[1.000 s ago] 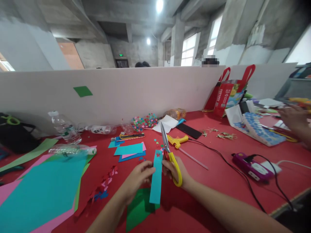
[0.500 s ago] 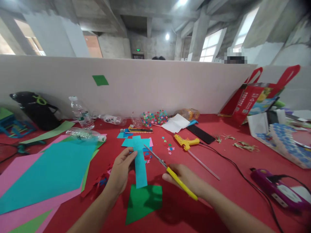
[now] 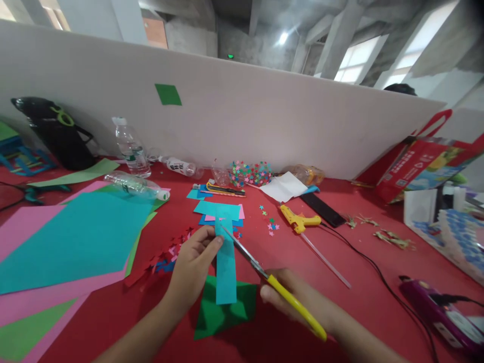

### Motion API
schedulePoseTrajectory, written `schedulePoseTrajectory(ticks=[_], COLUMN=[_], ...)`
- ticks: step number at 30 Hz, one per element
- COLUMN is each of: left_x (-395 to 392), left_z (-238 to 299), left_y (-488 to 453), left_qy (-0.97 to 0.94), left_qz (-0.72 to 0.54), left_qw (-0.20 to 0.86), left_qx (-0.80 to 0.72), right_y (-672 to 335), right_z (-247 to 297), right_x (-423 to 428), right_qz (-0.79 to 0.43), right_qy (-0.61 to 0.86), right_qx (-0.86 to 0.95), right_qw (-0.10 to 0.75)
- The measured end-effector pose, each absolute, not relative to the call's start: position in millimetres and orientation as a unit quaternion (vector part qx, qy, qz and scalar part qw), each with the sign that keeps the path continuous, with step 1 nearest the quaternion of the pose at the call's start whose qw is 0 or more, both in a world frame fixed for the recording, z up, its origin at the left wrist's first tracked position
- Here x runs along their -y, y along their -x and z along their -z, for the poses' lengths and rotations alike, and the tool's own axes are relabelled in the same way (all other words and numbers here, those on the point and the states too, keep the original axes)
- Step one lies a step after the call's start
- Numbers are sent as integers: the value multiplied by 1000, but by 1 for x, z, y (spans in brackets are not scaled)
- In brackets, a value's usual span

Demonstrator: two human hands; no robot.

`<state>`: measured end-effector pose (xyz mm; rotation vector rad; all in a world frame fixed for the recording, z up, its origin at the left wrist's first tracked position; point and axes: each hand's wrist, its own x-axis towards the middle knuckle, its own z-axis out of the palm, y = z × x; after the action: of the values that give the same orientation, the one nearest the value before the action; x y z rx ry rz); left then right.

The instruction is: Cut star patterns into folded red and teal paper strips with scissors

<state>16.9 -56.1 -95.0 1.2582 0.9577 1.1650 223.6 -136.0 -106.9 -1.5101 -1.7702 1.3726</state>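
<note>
My left hand [image 3: 196, 257] pinches a narrow light-blue paper strip [image 3: 226, 272] by its left edge, near the top. In my right hand [image 3: 287, 292] is a pair of scissors with yellow handles [image 3: 297, 306]; the blades point up and left, their tips at the strip's upper end. Below the strip lies a green paper piece [image 3: 204, 322] on the red table [image 3: 302, 322]. Just beyond the strip are another light-blue paper piece [image 3: 223, 209] and some small paper scraps. Star-cut red paper scraps [image 3: 151, 267] lie left of my left hand.
Large coloured sheets [image 3: 83, 242] cover the left side, with a clear bottle [image 3: 132, 185] on them. A yellow glue gun [image 3: 298, 219] with its cord lies to the right. A white partition [image 3: 242, 121] stands behind. Far right are a purple device [image 3: 434, 307] and a red bag [image 3: 412, 164].
The view has tilted down and turned slightly. The strip, still in my left hand, now sits lower against the light-blue piece behind, and the scissor tips stay by its upper end.
</note>
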Motion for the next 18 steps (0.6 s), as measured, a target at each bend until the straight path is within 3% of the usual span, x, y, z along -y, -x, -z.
schedulePoseTrajectory(ticks=[18], left_x=[61], left_z=[97], left_y=[-19], left_qy=[-503], left_qz=[-503], left_qw=[580], left_qx=[-397], right_y=[-213], right_z=[104], right_x=[140], right_qz=[-498], right_qy=[537], right_qx=[639], right_qw=[236])
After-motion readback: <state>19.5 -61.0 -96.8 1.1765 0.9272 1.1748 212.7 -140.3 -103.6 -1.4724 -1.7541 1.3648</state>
